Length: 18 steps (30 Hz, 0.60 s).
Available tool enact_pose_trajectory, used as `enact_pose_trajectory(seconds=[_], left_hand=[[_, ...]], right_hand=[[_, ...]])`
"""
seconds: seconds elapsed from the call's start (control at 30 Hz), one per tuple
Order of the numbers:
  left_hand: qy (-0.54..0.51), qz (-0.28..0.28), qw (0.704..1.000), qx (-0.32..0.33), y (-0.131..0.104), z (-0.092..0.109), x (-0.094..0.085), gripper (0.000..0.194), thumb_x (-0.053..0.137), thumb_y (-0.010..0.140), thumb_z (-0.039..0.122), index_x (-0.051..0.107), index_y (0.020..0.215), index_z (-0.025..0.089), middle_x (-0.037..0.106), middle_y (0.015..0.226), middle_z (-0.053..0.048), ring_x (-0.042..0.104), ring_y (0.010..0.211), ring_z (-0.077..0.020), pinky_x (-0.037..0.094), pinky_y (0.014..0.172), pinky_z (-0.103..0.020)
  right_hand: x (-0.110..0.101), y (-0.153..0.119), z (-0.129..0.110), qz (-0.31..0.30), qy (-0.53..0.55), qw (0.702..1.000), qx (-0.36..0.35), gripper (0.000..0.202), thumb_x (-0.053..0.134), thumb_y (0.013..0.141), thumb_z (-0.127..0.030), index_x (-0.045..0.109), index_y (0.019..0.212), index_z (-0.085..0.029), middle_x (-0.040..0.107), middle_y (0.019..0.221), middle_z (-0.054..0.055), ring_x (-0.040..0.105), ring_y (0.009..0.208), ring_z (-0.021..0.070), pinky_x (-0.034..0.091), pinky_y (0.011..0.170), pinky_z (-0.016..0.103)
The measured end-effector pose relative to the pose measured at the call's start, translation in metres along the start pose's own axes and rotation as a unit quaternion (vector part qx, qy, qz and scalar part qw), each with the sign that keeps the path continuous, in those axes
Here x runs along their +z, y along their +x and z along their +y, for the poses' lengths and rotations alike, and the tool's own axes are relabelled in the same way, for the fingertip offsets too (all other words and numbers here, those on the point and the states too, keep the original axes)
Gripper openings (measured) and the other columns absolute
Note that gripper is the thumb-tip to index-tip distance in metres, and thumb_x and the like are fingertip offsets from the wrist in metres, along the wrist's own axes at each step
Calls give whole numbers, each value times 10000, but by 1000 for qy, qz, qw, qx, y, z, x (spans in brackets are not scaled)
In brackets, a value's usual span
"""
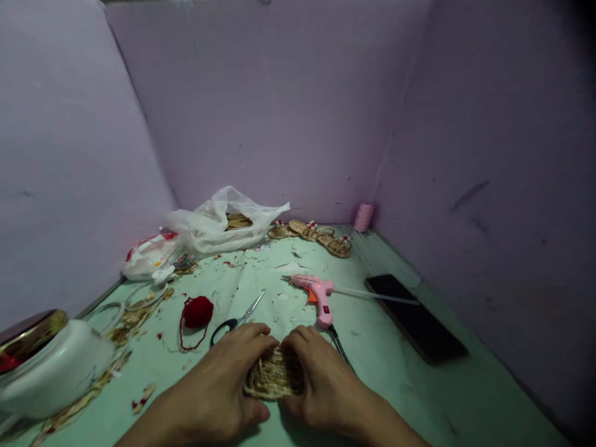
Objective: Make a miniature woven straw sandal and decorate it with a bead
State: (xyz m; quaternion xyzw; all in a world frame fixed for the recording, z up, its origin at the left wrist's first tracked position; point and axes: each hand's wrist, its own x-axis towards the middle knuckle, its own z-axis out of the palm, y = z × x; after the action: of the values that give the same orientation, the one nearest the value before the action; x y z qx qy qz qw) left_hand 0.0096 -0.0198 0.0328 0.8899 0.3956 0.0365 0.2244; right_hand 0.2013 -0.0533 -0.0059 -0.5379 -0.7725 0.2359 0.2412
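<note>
A left hand (pixel 235 375) and right hand (pixel 321 379) grasp a straw-colored woven piece (pixel 274 377) from 2 sides, over the near part of a pale green tabletop (pixel 395 379). Coarse, ropy rows cross its face above a rounded lower edge; both ends are hidden. Scissors (pixel 239 321) and a pink glue gun (pixel 320 299) lie beyond.

L grip (pixel 228 380) & R grip (pixel 322 377) bare; vis. forearms (pixel 162 411) bare.
</note>
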Motion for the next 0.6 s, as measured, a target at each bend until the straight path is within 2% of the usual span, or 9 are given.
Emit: enact_pose_trajectory(seconds=[0.1,0.17,0.33,0.5,0.6], left_hand=[[49,27,998,-4,10,8,10,496,637,616,264,522,1097,241,505,1211,-79,446,1116,-282,325,974,-458],[74,20,997,-17,16,16,9,380,612,632,271,555,1004,220,555,1075,-78,492,1011,-280,339,930,-475],[117,-16,993,-5,22,23,5,317,586,612,261,560,921,199,560,954,-83,497,899,-273,358,867,-472],[115,8,992,56,28,19,5,218,549,611,214,555,828,193,550,864,-59,483,850,-229,378,833,-386],[102,11,992,70,32,18,6,207,544,591,193,554,797,196,544,835,-49,480,852,-221,376,828,-359]], right_hand=[[0,0,0,-5,-9,1000,-9,336,618,581,-239,537,898,-164,526,925,63,456,872,216,383,764,316],[0,1,0,-7,-18,1000,-8,333,623,585,-264,537,890,-162,524,918,64,459,865,216,386,767,319],[1,5,0,-5,-17,1000,1,268,609,572,-246,526,815,-168,521,864,51,465,825,205,390,752,316],[3,7,0,3,-13,1000,0,242,607,551,-215,534,776,-160,530,823,46,467,799,198,383,741,311],[5,7,1,7,-8,1000,0,241,615,546,-218,547,770,-160,535,814,45,470,794,198,379,748,317]])
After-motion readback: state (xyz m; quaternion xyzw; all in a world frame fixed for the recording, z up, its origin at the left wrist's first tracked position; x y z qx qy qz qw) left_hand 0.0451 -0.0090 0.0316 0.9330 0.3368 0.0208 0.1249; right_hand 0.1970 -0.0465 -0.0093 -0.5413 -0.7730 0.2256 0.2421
